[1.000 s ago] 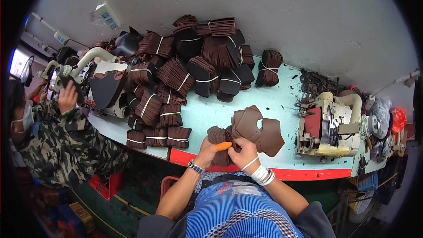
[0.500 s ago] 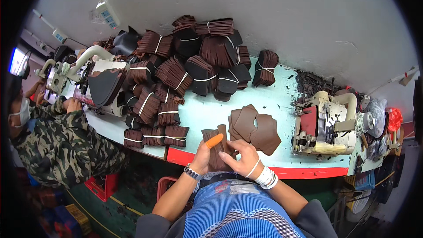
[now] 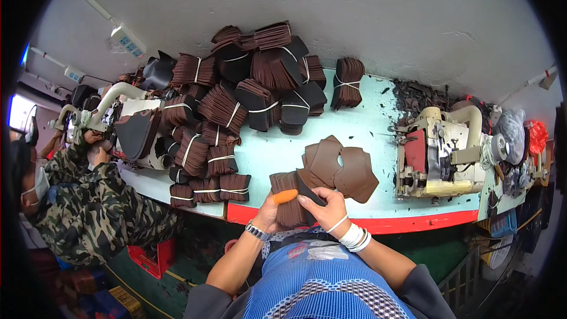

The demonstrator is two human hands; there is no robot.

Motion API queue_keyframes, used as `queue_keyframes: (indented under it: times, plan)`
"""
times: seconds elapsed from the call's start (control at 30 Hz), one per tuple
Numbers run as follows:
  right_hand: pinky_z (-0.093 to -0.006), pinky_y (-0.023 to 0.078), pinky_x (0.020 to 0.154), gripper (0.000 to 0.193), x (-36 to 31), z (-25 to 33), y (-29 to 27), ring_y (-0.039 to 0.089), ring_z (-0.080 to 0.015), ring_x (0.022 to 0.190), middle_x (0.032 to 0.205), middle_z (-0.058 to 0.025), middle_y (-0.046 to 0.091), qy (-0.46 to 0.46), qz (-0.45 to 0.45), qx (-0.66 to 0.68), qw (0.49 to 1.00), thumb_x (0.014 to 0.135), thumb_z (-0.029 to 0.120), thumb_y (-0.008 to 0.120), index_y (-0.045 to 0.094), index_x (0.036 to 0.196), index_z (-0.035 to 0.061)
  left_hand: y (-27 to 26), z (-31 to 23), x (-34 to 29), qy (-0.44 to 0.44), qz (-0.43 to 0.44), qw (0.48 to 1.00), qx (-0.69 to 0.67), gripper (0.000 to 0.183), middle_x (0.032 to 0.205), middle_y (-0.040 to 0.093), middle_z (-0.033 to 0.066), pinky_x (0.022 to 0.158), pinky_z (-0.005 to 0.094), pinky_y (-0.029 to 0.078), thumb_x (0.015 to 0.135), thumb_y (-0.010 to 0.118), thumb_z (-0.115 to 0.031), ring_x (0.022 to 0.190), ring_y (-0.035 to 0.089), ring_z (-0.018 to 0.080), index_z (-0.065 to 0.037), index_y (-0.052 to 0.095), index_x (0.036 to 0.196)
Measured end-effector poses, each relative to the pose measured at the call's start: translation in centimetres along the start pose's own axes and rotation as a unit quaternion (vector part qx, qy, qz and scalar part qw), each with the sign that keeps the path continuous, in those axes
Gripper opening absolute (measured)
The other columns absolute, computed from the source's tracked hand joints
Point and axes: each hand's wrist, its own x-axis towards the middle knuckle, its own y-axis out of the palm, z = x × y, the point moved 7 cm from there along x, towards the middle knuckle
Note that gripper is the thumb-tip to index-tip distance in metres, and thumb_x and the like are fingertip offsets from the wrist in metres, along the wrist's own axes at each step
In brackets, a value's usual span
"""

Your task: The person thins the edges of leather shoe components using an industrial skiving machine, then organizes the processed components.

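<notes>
A stack of brown leather pieces (image 3: 289, 215) stands on edge between my hands, at the front edge of the table. My left hand (image 3: 267, 212) grips its left side, an orange finger cot (image 3: 286, 197) over one digit. At the stack's right side my right hand (image 3: 333, 212) pinches the end piece, whose black face (image 3: 309, 189) shows. Just beyond, loose brown leather pieces (image 3: 358, 174) lie overlapping on the pale green tabletop (image 3: 266, 153). The undersides of both hands are hidden.
Bundles of leather pieces (image 3: 221, 109) tied with white bands are heaped at the left back; one bundle (image 3: 348, 82) stands apart. On the right is a machine (image 3: 440, 156) beside dark scraps (image 3: 416, 103). A person in a camouflage jacket (image 3: 100, 212) works at another machine on the left.
The end piece on the stack's right has swung outward, so its black face now shows, with my right thumb on it. The whole view has shifted slightly.
</notes>
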Motion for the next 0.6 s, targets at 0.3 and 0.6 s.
queue_keyframes:
  times: [0.3,0.6]
  plan:
    - [-0.0250,0.049,0.071,0.044,0.9,1.5,0.0,0.059,-0.0127,0.078,0.090,-0.0092,0.060,0.041,0.057,0.140,0.988,0.075,0.022,0.074,0.055,0.103,-0.0063,0.5,-1.6,1.6,0.106,-0.008,0.994,-0.008,0.026,0.095,0.062,0.0111,0.072,0.0313,0.054,0.088,0.053,-0.021,0.083,0.063,0.0190,-0.002,0.053,0.106]
    - [-0.0365,0.047,0.067,0.019,2.7,2.5,-3.4,0.057,-0.0315,0.073,0.084,-0.0158,0.060,-0.292,-0.195,-0.281,0.893,0.074,0.003,0.062,0.063,0.092,-0.0035,-1.1,-3.8,0.7,0.136,-0.058,0.988,-0.054,0.027,0.091,0.062,0.0087,0.069,0.0295,0.052,0.085,0.058,-0.021,0.078,0.062,0.0156,-0.002,0.053,0.105]
